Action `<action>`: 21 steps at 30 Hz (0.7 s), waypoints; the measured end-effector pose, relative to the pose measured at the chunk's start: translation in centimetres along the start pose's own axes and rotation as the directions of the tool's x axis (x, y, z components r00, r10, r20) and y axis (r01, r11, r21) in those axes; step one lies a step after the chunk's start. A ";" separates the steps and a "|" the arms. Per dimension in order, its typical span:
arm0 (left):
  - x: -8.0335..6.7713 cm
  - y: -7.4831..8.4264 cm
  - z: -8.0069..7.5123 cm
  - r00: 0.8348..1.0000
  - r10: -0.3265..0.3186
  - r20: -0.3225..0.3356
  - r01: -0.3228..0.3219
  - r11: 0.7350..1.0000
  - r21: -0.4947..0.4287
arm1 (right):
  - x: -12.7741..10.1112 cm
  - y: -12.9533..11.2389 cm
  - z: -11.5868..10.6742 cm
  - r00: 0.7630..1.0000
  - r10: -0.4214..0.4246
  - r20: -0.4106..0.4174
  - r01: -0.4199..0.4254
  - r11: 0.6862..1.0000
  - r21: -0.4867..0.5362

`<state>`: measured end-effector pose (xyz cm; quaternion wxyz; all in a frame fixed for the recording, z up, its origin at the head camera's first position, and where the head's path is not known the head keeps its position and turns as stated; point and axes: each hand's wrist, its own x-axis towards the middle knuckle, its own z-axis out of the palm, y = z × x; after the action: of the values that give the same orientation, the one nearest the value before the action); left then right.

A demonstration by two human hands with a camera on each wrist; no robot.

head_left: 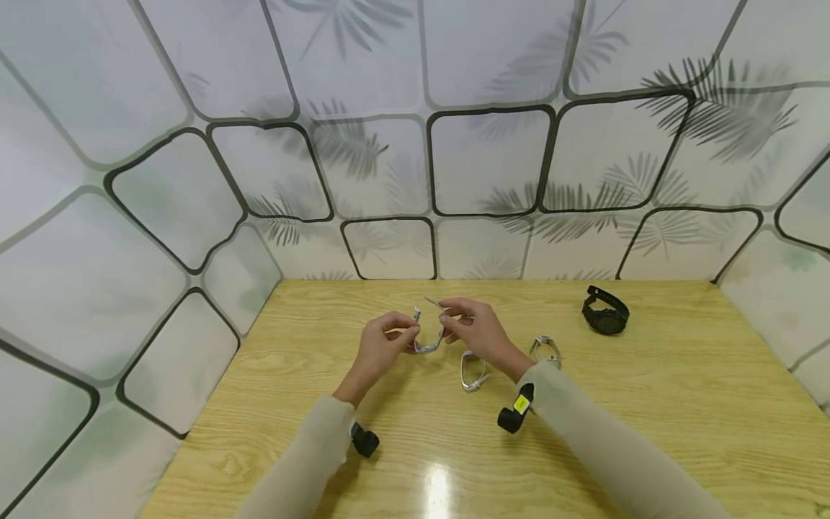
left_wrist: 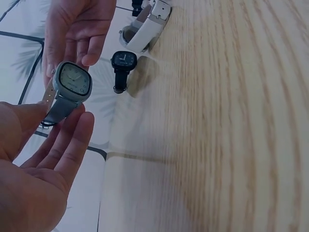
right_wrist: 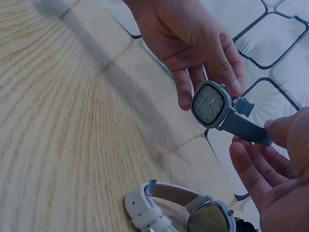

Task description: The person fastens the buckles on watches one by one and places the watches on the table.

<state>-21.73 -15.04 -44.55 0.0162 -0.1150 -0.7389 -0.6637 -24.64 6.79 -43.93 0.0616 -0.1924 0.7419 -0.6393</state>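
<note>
With left hand (left_wrist: 36,186), at lower left, pinches blue-gray strap (left_wrist: 61,109) of analog watch (left_wrist: 74,79), pale dial rounded-square and tilted. With right hand (left_wrist: 79,24), at top, meets same watch, thumb near tan strap end (left_wrist: 49,94), holes visible. Right of hands, shows dark-strapped watch (left_wrist: 124,60); near it, at top, white-strapped watch (left_wrist: 145,36). Across right, wood-grained tabletop (left_wrist: 227,125); at left, pale wall (left_wrist: 21,19) with dark lines and leaf print.

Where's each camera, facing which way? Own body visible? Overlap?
Head: worn on the head, facing forward-down at the table; left hand, right hand, sleeves visible.
Left wrist: on that wrist, facing the grey-strapped watch; both hands visible.
Right wrist: on that wrist, facing the same watch; both hands visible.
Shared: both wrist views show that watch's dial.
</note>
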 end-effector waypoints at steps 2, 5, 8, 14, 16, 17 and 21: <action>0.0 0.1 0.0 1.000 -0.013 -0.013 0.013 1.000 -0.022 | -0.1 0.0 0.1 1.000 0.005 0.003 -0.005 1.000 0.002; 0.0 0.2 0.0 0.999 -0.041 -0.024 0.040 0.998 -0.048 | -0.1 0.5 0.1 1.000 -0.010 0.002 0.010 1.000 -0.012; 0.0 0.3 -0.1 0.997 -0.079 -0.018 0.078 0.995 -0.062 | -0.3 0.4 0.1 1.000 -0.017 0.003 0.017 0.999 -0.029; 0.0 0.4 -0.1 0.989 -0.147 -0.033 0.146 0.989 -0.040 | -0.7 0.2 0.2 1.000 -0.020 0.020 0.021 0.999 -0.050; 0.1 0.4 -0.2 0.986 -0.162 -0.038 0.161 0.987 -0.028 | -0.7 0.2 0.3 1.000 -0.013 0.020 0.014 0.998 -0.057; 0.1 0.4 -0.2 0.985 -0.170 -0.039 0.169 0.985 -0.028 | -0.7 0.2 0.3 1.000 -0.008 0.018 0.009 0.998 -0.060; 0.1 0.3 -0.2 0.982 -0.187 -0.036 0.185 0.982 -0.033 | -0.8 0.4 0.3 1.000 -0.008 0.014 0.009 0.998 -0.063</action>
<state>-21.81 -15.18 -44.19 -0.0333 -0.0327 -0.7361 -0.6752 -23.83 6.87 -44.45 0.0582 -0.2018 0.7605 -0.6144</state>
